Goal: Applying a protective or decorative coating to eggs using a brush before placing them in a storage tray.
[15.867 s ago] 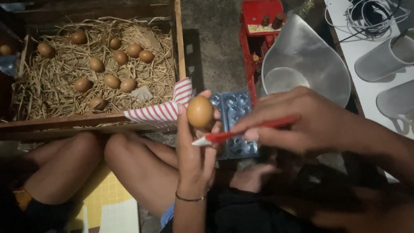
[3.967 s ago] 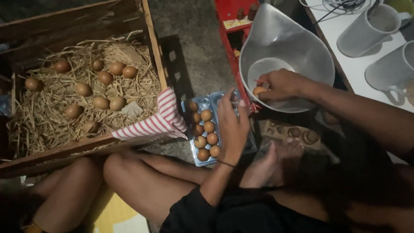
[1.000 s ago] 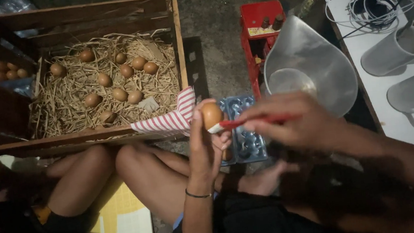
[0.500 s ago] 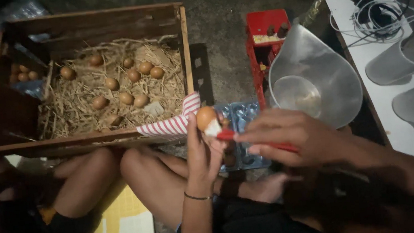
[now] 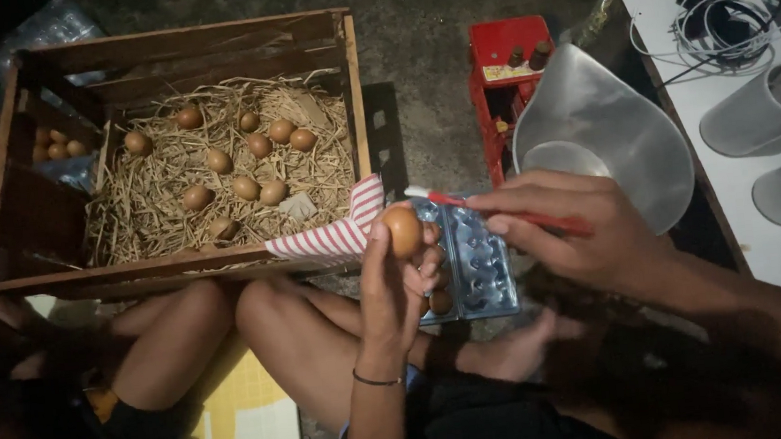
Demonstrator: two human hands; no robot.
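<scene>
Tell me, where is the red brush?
In the head view, the red brush is right of centre, in the right hand, its tip by the egg held in the left hand.

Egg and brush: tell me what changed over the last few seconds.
Four seconds ago the right hand reached into the bowl while the left rested at the egg tray. Now the left hand holds up an egg and the right brings the red brush to it. The crate is unchanged.

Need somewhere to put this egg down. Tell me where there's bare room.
Free: the straw along the crate's left side, and empty cups at the right of the blue egg tray. Crowded: the crate's middle, dotted with eggs, and the white table, taken by jugs and cable.
</scene>
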